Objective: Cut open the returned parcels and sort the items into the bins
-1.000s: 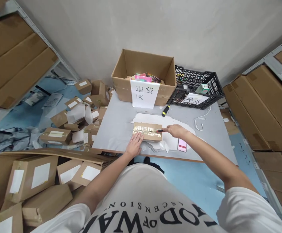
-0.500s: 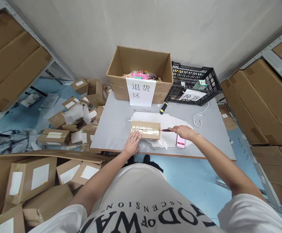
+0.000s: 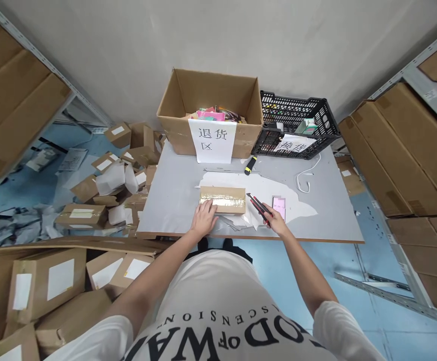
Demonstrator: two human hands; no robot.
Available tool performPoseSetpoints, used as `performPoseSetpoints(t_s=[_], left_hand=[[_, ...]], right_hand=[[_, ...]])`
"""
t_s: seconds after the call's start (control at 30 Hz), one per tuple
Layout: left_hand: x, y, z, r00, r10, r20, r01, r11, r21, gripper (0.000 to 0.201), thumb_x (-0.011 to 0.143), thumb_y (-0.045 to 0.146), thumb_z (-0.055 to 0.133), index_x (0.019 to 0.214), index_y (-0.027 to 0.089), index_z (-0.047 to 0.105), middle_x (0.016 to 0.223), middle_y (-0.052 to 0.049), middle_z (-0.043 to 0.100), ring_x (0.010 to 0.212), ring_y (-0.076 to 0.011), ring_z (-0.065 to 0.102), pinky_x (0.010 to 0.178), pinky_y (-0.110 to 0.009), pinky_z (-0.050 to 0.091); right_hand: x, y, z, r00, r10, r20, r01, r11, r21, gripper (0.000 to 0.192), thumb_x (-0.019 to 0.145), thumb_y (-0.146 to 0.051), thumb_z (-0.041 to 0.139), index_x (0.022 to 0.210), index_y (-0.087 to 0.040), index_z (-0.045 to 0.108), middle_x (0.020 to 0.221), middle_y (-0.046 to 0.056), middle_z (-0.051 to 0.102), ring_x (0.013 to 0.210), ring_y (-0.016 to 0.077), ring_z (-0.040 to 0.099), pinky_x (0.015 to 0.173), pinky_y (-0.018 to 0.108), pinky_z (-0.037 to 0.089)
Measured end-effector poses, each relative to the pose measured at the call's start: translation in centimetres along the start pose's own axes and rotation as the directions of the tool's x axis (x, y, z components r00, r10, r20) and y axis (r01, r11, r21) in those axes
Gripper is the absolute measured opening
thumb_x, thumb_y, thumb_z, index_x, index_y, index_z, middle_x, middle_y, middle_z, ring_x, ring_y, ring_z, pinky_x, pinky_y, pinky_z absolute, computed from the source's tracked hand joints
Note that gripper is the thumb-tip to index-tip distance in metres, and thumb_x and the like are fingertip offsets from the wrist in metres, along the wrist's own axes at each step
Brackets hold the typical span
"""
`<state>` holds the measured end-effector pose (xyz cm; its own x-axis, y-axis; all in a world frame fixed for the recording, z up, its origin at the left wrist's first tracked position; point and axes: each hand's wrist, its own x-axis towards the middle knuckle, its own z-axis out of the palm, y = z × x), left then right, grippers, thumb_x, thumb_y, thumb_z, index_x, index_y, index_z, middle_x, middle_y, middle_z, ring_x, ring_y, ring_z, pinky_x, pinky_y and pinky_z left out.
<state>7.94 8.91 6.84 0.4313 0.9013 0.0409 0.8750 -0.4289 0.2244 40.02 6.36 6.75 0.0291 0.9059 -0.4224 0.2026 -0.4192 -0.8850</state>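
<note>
1. The small taped box (image 3: 222, 200) lies flat on the grey table (image 3: 173, 190), on a sheet of white paper, near the front edge; its flaps are down and glossy tape runs along its top, so as far as can be judged it has not been opened
2. The left hand (image 3: 203, 220) rests palm-down on the box's near left corner, fingers spread and flat — pressing, not gripping
3. The right hand (image 3: 274, 219) is closed around the handle of a red and black utility knife (image 3: 258, 203); the tip points toward the box's right end and sits just beside it, apart from the cardboard. Whether the tape has been slit at all is too fine to tell
4. A pink phone (image 3: 279, 205) lies just right of the knife hand, a yellow and black tool (image 3: 250, 165) farther back, and a white cable (image 3: 304, 180) to the right
5. Containers — the large open carton (image 3: 210, 105) at the back of the table carries a paper sign on its front and holds a jumble of colourful packets, pink among them. Beside it the black plastic crate (image 3: 297, 125), also signed, holds a few small boxes, one greenish
6. Left of the table, sealed and torn brown parcels (image 3: 79, 215) litter the floor
</note>
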Motion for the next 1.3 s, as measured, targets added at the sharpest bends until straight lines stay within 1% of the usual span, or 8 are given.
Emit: performPoseSetpoints(t_s=[0.17, 0.27, 0.4, 0.53, 0.67, 0.83, 1.0, 1.3], left_hand=[[1.3, -0.4, 0.7, 1.0, 0.015, 0.02, -0.016, 0.999, 0.03, 0.055, 0.089, 0.031, 0.042, 0.141, 0.018, 0.032, 0.151, -0.012, 0.024, 0.14, -0.0281, 0.017, 0.111, -0.048, 0.018], [1.4, -0.6, 1.5, 0.999, 0.034, 0.04, -0.035, 0.999, 0.03, 0.055, 0.09, 0.028, 0.039, 0.143, 0.017, 0.03, 0.151, -0.011, 0.025, 0.141, -0.0282, 0.016, 0.112, -0.048, 0.018], [1.1, -0.5, 2.2, 0.999, 0.034, 0.024, -0.035, 0.999, 0.039, 0.054, 0.091, 0.028, 0.037, 0.144, 0.016, 0.029, 0.151, -0.012, 0.024, 0.141, -0.0292, 0.015, 0.112, -0.049, 0.017], [1.1, -0.4, 2.5, 0.999, 0.027, 0.017, -0.027, 1.0, 0.014, 0.055, 0.091, 0.031, 0.039, 0.144, 0.017, 0.03, 0.151, -0.012, 0.023, 0.141, -0.0296, 0.013, 0.111, -0.05, 0.016], [1.2, -0.3, 2.7, 0.999, -0.003, 0.033, 0.004, 1.0, -0.023, 0.055, 0.091, 0.032, 0.039, 0.143, 0.018, 0.03, 0.151, -0.012, 0.025, 0.141, -0.03, 0.012, 0.111, -0.05, 0.014], [1.4, -0.5, 2.9, 0.998, -0.004, 0.06, 0.007, 0.999, -0.049, 0.055, 0.091, 0.03, 0.039, 0.144, 0.019, 0.03, 0.15, -0.011, 0.026, 0.141, -0.0301, 0.011, 0.111, -0.05, 0.014], [1.5, -0.4, 2.7, 0.997, -0.019, 0.075, 0.024, 0.998, -0.057, 0.056, 0.09, 0.029, 0.041, 0.144, 0.02, 0.03, 0.15, -0.011, 0.026, 0.141, -0.0308, 0.012, 0.111, -0.05, 0.014], [1.7, -0.2, 2.6, 0.995, -0.02, 0.094, 0.02, 1.0, -0.002, 0.055, 0.09, 0.03, 0.04, 0.143, 0.017, 0.032, 0.151, -0.011, 0.025, 0.141, -0.0319, 0.013, 0.111, -0.05, 0.016]], right_hand=[[-0.1, 1.0, 0.7, 1.0, 0.003, 0.01, -0.004, 0.989, 0.151, 0.067, 0.077, -0.044, 0.057, 0.137, -0.02, 0.039, 0.083, 0.005, 0.064, 0.05, 0.0105, 0.05, 0.036, 0.021, 0.037], [-0.1, 1.1, 0.6, 1.0, -0.003, 0.02, -0.001, 0.982, 0.188, 0.068, 0.076, -0.044, 0.059, 0.137, -0.019, 0.039, 0.081, 0.005, 0.064, 0.05, 0.0109, 0.051, 0.036, 0.021, 0.036], [0.0, 0.9, 0.7, 0.999, -0.015, 0.038, 0.006, 0.975, 0.223, 0.069, 0.077, -0.043, 0.06, 0.138, -0.019, 0.039, 0.085, 0.006, 0.065, 0.049, 0.01, 0.05, 0.035, 0.02, 0.034], [0.1, 0.9, 0.9, 1.0, 0.007, 0.025, -0.012, 0.98, 0.197, 0.067, 0.076, -0.045, 0.061, 0.136, -0.022, 0.042, 0.088, 0.006, 0.065, 0.046, 0.0083, 0.048, 0.034, 0.02, 0.033], [0.2, 0.9, 0.7, 0.999, 0.038, 0.018, -0.04, 0.989, 0.142, 0.069, 0.074, -0.048, 0.062, 0.136, -0.023, 0.044, 0.082, 0.004, 0.065, 0.042, 0.0068, 0.044, 0.033, 0.019, 0.032], [-0.1, 1.0, -0.1, 0.998, 0.044, 0.054, -0.05, 0.993, 0.105, 0.072, 0.072, -0.051, 0.063, 0.135, -0.021, 0.045, 0.076, 0.004, 0.065, 0.04, 0.0064, 0.042, 0.032, 0.018, 0.03], [-0.4, 1.7, -0.4, 0.997, 0.049, 0.062, -0.056, 0.991, 0.124, 0.073, 0.072, -0.052, 0.064, 0.136, -0.022, 0.044, 0.073, 0.001, 0.063, 0.038, 0.0058, 0.041, 0.031, 0.018, 0.028], [-2.7, 2.6, -0.3, 0.99, 0.032, 0.14, -0.046, 0.995, 0.092, 0.07, 0.076, -0.052, 0.061, 0.135, -0.019, 0.045, 0.068, 0.001, 0.061, 0.036, 0.0055, 0.038, 0.032, 0.02, 0.028]])
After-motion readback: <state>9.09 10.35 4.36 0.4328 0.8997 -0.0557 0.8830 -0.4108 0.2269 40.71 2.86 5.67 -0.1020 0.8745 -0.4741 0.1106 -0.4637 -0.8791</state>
